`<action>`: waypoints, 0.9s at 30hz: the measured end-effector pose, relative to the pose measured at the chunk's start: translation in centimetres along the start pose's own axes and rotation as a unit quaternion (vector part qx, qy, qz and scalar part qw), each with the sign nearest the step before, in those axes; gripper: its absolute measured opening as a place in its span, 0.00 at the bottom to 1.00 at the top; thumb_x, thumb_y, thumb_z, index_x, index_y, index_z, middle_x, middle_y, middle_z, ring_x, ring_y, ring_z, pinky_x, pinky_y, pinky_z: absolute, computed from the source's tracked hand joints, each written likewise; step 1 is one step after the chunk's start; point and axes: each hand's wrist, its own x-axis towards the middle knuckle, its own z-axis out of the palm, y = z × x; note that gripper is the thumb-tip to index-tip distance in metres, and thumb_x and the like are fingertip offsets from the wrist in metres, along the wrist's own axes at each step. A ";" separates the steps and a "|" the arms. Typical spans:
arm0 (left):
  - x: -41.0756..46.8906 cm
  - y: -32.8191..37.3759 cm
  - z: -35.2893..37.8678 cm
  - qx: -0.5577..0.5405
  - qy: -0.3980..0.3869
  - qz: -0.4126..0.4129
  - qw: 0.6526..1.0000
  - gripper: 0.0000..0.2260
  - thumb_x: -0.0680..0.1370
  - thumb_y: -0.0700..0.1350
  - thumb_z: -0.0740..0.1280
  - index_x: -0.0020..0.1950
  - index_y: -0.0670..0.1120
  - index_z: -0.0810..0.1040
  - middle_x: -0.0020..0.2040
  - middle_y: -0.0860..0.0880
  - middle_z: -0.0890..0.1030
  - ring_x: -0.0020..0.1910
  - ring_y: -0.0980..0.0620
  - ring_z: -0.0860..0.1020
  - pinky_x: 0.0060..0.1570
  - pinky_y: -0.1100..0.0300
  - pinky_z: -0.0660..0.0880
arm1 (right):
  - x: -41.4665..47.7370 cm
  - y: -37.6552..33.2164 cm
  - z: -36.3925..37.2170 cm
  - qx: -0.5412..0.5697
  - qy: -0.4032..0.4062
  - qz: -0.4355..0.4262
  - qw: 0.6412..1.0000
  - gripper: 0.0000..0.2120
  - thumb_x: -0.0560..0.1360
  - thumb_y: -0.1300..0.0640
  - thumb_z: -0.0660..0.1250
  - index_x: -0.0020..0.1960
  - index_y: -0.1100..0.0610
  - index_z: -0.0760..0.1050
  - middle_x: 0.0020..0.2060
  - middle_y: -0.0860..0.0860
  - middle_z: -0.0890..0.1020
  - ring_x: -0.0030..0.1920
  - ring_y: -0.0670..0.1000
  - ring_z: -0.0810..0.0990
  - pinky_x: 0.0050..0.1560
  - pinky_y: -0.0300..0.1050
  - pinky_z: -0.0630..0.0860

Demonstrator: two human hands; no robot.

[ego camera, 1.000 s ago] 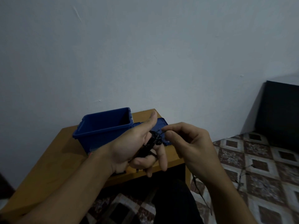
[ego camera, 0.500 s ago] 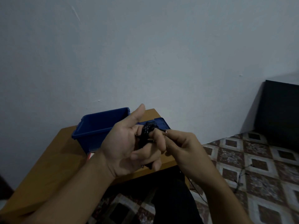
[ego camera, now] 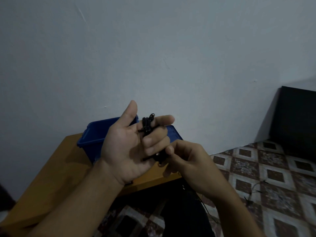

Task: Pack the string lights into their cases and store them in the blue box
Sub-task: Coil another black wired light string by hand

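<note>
The left hand [ego camera: 130, 147] holds the black string lights [ego camera: 147, 125] coiled around its fingers; the right hand [ego camera: 186, 159], just below, pinches the loose strand. Best wind with steady tension, each loop snug beside the previous one. The blue box [ego camera: 95, 135] waits behind the left hand.

Dim, bluish, soft-focus; wide-angle edge warping.

Single head-worn view, looking forward and down from close above the wooden table [ego camera: 56, 170]. Facing the pale wall [ego camera: 153, 48] behind that table; patterned floor tiles [ego camera: 266, 168] right of it. No second view to overlap with.
</note>
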 end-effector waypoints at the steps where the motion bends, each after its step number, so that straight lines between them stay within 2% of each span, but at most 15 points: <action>1: 0.1 0.0 0.1 0.010 0.018 0.006 1.000 0.37 0.83 0.66 0.47 0.63 0.35 0.77 0.33 0.46 0.75 0.32 0.50 0.71 0.52 0.52 0.69 | 0.0 0.1 0.0 0.000 -0.005 0.007 1.000 0.13 0.80 0.49 0.66 0.50 0.59 0.80 0.41 0.53 0.86 0.39 0.55 0.85 0.44 0.49 0.81; 3: 0.2 0.1 0.4 0.029 0.056 0.020 0.998 0.37 0.82 0.66 0.48 0.65 0.36 0.77 0.36 0.47 0.75 0.34 0.51 0.72 0.52 0.53 0.63 | 0.1 0.4 0.0 0.001 -0.013 0.018 1.000 0.08 0.83 0.56 0.64 0.54 0.59 0.80 0.41 0.53 0.86 0.39 0.55 0.85 0.47 0.53 0.82; 6: 0.4 0.1 0.9 0.057 0.107 0.039 0.992 0.35 0.81 0.66 0.50 0.64 0.37 0.79 0.38 0.49 0.75 0.35 0.51 0.73 0.51 0.52 0.63 | 0.1 0.6 0.1 -0.004 -0.011 0.020 1.000 0.08 0.83 0.57 0.63 0.60 0.54 0.77 0.40 0.52 0.86 0.38 0.55 0.85 0.43 0.47 0.78; 8: 0.5 0.2 1.4 0.064 0.128 0.047 0.989 0.35 0.81 0.66 0.51 0.64 0.37 0.79 0.39 0.48 0.76 0.35 0.50 0.73 0.51 0.52 0.66 | 0.2 0.6 0.1 -0.012 -0.004 0.022 1.000 0.10 0.83 0.57 0.64 0.64 0.52 0.75 0.40 0.52 0.86 0.37 0.53 0.84 0.41 0.44 0.77; 11: 0.6 0.1 2.3 0.072 0.164 0.063 0.982 0.35 0.82 0.64 0.52 0.68 0.36 0.76 0.41 0.47 0.77 0.36 0.50 0.74 0.54 0.51 0.67 | 0.2 0.6 0.0 -0.039 0.000 0.018 0.999 0.17 0.82 0.56 0.65 0.71 0.50 0.70 0.39 0.50 0.86 0.36 0.50 0.84 0.44 0.50 0.81; 13: 0.8 0.0 3.0 0.083 0.190 0.079 0.975 0.34 0.81 0.64 0.52 0.70 0.35 0.74 0.43 0.46 0.79 0.37 0.49 0.76 0.54 0.51 0.71 | 0.1 0.5 0.0 -0.054 0.000 0.019 0.998 0.20 0.82 0.55 0.65 0.73 0.48 0.68 0.39 0.49 0.86 0.36 0.50 0.84 0.44 0.48 0.81; 15: 1.0 -0.1 3.5 0.091 0.209 0.093 0.969 0.34 0.81 0.63 0.53 0.70 0.36 0.73 0.46 0.45 0.81 0.39 0.48 0.78 0.51 0.50 0.78 | 0.1 0.4 -0.1 -0.069 -0.004 0.023 0.997 0.15 0.82 0.55 0.65 0.68 0.50 0.73 0.39 0.49 0.86 0.37 0.49 0.84 0.44 0.48 0.80; 17: 1.1 -0.1 3.6 0.097 0.229 0.105 0.963 0.33 0.81 0.63 0.53 0.70 0.36 0.73 0.49 0.44 0.83 0.42 0.46 0.80 0.51 0.49 0.80 | 0.0 0.4 -0.2 -0.089 -0.011 0.031 0.995 0.07 0.82 0.54 0.65 0.58 0.51 0.79 0.40 0.49 0.86 0.38 0.49 0.83 0.46 0.50 0.82; 18: 1.1 -0.1 3.7 0.105 0.236 0.111 0.960 0.33 0.81 0.62 0.54 0.70 0.36 0.73 0.51 0.43 0.83 0.44 0.46 0.80 0.51 0.49 0.80 | 0.0 0.5 -0.2 -0.097 -0.012 0.035 0.995 0.07 0.82 0.53 0.65 0.58 0.50 0.79 0.41 0.49 0.86 0.40 0.49 0.84 0.48 0.51 0.82; 21: 1.1 -0.1 3.8 0.138 0.253 0.124 0.949 0.32 0.81 0.62 0.52 0.70 0.37 0.72 0.59 0.43 0.83 0.50 0.45 0.81 0.55 0.49 0.78 | 0.1 0.8 -0.2 -0.107 -0.002 0.048 0.993 0.20 0.81 0.50 0.66 0.72 0.46 0.70 0.44 0.51 0.84 0.45 0.49 0.83 0.51 0.53 0.81; 22: 1.2 -0.1 3.8 0.150 0.259 0.126 0.946 0.32 0.82 0.62 0.51 0.69 0.38 0.72 0.61 0.43 0.82 0.52 0.45 0.80 0.57 0.48 0.77 | 0.2 0.8 -0.2 -0.114 -0.002 0.050 0.992 0.21 0.81 0.49 0.66 0.73 0.45 0.69 0.44 0.52 0.83 0.45 0.49 0.83 0.50 0.53 0.81; 24: 1.2 -0.1 3.7 0.164 0.268 0.133 0.940 0.32 0.82 0.62 0.50 0.69 0.37 0.72 0.64 0.42 0.81 0.56 0.45 0.79 0.60 0.47 0.74 | 0.2 0.9 -0.2 -0.132 -0.011 0.046 0.990 0.16 0.81 0.48 0.66 0.68 0.46 0.75 0.42 0.51 0.83 0.42 0.48 0.82 0.47 0.52 0.81; 26: 1.3 -0.1 3.5 0.167 0.275 0.141 0.936 0.32 0.82 0.62 0.51 0.70 0.37 0.71 0.65 0.42 0.81 0.59 0.44 0.79 0.62 0.46 0.73 | 0.2 0.9 -0.2 -0.124 -0.002 0.033 0.992 0.08 0.81 0.49 0.67 0.53 0.51 0.82 0.35 0.47 0.81 0.35 0.45 0.78 0.39 0.47 0.76; 27: 1.3 -0.1 3.5 0.168 0.279 0.147 0.934 0.32 0.81 0.62 0.52 0.72 0.38 0.69 0.64 0.42 0.81 0.59 0.43 0.79 0.62 0.46 0.73 | 0.2 1.0 -0.3 -0.112 0.007 0.026 0.993 0.10 0.81 0.49 0.67 0.47 0.54 0.82 0.32 0.47 0.78 0.33 0.45 0.75 0.37 0.45 0.73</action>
